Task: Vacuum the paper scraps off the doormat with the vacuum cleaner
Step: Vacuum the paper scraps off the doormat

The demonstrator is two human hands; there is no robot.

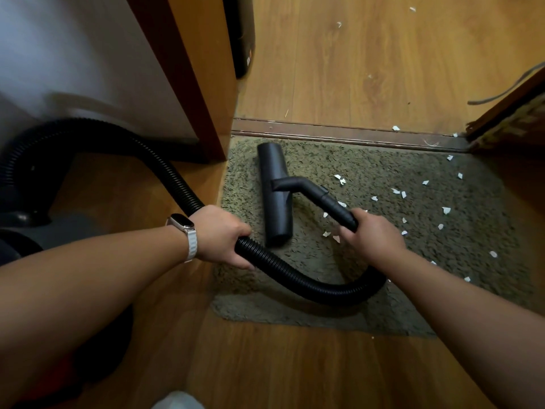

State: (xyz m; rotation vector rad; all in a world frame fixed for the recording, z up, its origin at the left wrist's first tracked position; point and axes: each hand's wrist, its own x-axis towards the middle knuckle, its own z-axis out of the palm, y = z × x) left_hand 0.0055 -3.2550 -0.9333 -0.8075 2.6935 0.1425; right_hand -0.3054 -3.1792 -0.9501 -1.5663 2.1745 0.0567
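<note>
A green shaggy doormat (368, 267) lies before a door threshold. Several white paper scraps (446, 210) are scattered over its right half. The black vacuum nozzle (275, 193) rests flat on the mat's left part, its long head pointing away from me. My right hand (373, 235) grips the rigid black tube just behind the nozzle. My left hand (221, 234), with a white watch on the wrist, grips the ribbed black hose (295, 276), which loops on the mat between both hands. The vacuum body (26, 214) sits at the left, blurred.
A wooden door frame (188, 78) stands left of the mat, with a brown threshold strip (339, 132) behind it. A few scraps lie on the wooden floor (368, 60) beyond. A frayed edge and a grey cable (507, 90) are at the right.
</note>
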